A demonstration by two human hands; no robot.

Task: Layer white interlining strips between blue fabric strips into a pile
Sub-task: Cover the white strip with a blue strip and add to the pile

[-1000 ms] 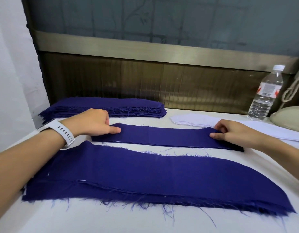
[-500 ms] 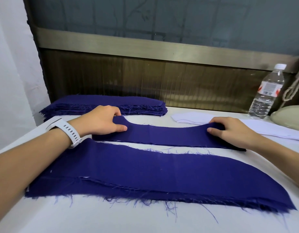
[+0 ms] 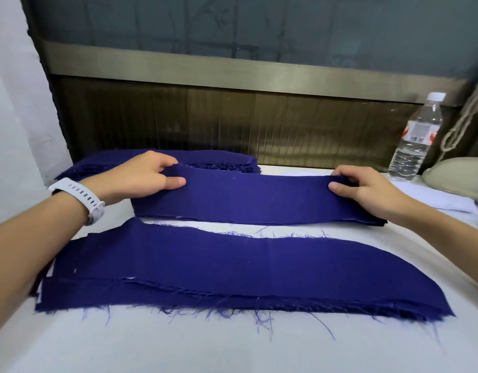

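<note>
A narrow blue fabric strip is stretched between my hands, its far edge lifted off the table and its near edge resting on a thin pile. My left hand pinches the strip's left end. My right hand pinches its right end. Nearer to me lies a wider, frayed blue strip pile with slivers of white showing at its left edge. White interlining strips lie at the right, partly hidden behind my right hand.
A stack of blue strips sits at the back left against the dark wall panel. A plastic water bottle stands at the back right, beside a beige rounded object. The white table extends toward me.
Both hands went from pressing the narrow blue strip flat to pinching its ends and raising its far edge off the table.
</note>
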